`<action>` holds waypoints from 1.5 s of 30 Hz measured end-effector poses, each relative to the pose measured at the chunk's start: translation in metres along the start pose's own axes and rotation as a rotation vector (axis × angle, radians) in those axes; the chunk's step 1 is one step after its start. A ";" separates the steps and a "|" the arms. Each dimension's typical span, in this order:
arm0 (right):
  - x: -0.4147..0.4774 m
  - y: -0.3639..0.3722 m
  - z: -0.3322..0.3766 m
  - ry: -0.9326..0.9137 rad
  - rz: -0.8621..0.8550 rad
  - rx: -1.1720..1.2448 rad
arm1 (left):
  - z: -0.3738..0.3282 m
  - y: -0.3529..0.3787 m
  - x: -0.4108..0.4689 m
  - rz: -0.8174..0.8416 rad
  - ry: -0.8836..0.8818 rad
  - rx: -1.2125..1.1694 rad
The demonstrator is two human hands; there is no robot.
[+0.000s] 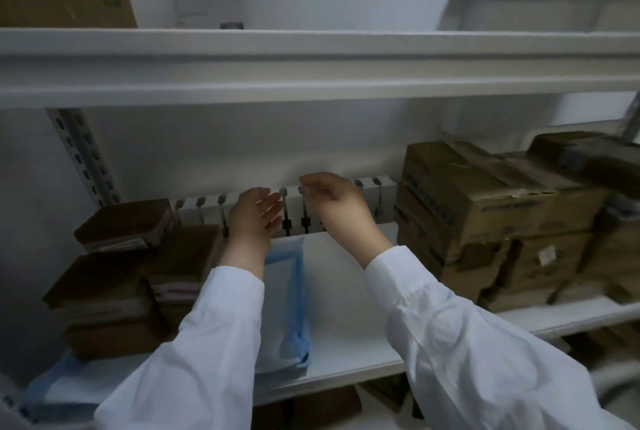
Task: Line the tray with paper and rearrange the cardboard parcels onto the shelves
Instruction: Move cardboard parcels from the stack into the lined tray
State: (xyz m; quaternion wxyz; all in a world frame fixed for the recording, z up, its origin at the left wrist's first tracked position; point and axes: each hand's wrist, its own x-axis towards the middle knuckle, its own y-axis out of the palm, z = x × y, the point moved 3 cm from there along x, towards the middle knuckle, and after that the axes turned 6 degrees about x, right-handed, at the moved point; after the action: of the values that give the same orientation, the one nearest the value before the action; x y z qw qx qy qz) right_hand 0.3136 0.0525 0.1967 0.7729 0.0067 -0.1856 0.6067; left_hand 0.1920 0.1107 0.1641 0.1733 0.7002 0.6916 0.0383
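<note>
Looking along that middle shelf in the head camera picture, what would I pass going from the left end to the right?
Stacked brown parcels → blue-edged pouch lying on the shelf → the left hand → the right hand, both empty and open before a row of white boxes → cardboard cartons piled at the right.

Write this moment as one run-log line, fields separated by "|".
left hand open, empty | right hand open, empty | both raised over middle shelf | parcels stacked both sides | blue-edged pouch between arms
</note>
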 end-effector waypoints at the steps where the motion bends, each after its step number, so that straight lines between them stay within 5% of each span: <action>1: -0.003 -0.010 -0.001 0.000 -0.017 -0.007 | 0.006 0.009 -0.002 0.032 -0.031 -0.044; 11: -0.025 -0.132 0.010 -0.157 -0.362 -0.423 | 0.055 0.124 -0.039 0.099 -0.255 0.010; 14: -0.030 -0.174 0.006 -0.059 -0.537 -0.645 | 0.065 0.155 -0.056 0.161 -0.284 0.073; 18: -0.033 -0.218 -0.010 0.140 -0.639 -0.641 | 0.072 0.180 -0.070 0.215 -0.306 0.119; 24: -0.037 -0.252 -0.036 0.389 -0.526 -0.239 | 0.076 0.199 -0.080 0.319 -0.302 0.152; 33: -0.036 -0.241 -0.034 0.207 -0.452 -0.029 | 0.074 0.204 -0.086 0.275 -0.200 0.188; 45: -0.023 -0.191 -0.018 0.124 -0.254 0.063 | 0.047 0.118 -0.070 0.125 -0.122 -0.138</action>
State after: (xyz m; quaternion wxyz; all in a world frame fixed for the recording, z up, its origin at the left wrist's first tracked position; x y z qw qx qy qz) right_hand 0.4940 -0.0152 0.2138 0.8529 0.0171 -0.1160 0.5088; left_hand 0.3154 0.0354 0.1681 0.2603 0.7293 0.6305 0.0538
